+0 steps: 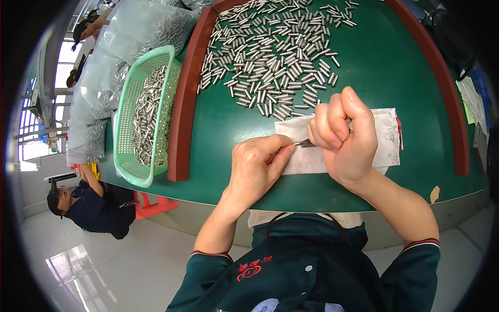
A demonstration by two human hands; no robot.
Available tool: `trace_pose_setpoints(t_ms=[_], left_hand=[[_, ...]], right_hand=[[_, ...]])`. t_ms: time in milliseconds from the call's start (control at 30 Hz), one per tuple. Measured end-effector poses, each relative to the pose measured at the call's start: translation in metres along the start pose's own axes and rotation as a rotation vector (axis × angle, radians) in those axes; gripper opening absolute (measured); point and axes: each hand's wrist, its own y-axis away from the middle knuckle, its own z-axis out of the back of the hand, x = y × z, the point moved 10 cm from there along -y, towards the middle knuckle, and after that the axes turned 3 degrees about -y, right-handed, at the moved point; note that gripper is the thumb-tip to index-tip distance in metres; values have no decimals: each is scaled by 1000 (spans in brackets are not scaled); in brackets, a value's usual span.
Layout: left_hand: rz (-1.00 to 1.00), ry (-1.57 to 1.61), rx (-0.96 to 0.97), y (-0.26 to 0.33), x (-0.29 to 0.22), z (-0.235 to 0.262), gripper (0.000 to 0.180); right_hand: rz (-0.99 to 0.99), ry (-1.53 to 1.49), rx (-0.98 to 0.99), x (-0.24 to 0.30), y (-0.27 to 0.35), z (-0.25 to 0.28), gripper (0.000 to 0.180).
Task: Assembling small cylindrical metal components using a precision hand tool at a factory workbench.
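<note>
My left hand (260, 164) pinches a small metal pin (297, 144) between thumb and forefinger, with only its end showing. A slim dark tool (306, 142) with a tapered tip sits in my right hand (347, 140), fingers wrapped round it and thumb pointing up. Its tip meets or nearly meets the pin's end; most of the tool is hidden inside the fist. Both hands are over a folded, stained white cloth (383, 136) on the green tabletop (374, 62). Beyond the cloth, many short silvery metal pins (275, 62) lie spread in a single loose layer.
Dark red wooden rails (184, 119) border the work area left and right. Left of the rail stands a light green basket (148, 174) of pins. Clear plastic bags (104, 78) of metal parts line the far left. A person (88, 205) sits beyond, by a red stool (150, 205).
</note>
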Motion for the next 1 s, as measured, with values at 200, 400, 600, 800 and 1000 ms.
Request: trace_pose_setpoints(t_ms=[200,400,600,800,1000], left_hand=[[6,42,-9,0,3,-2,6],[-19,69,0,-3,-1,-2,6],[75,197,-20,3,10,8,7],[437,1531,156,9,46,-16,9],[517,1483,127,11,52,-12,19]], right_hand=[[24,46,5,0,1,-3,43],[75,102,19,1,0,-14,44],[64,97,-2,2,-1,-7,43],[-2,6,-21,-1,-1,2,43],[9,3,2,0,-1,-2,43]])
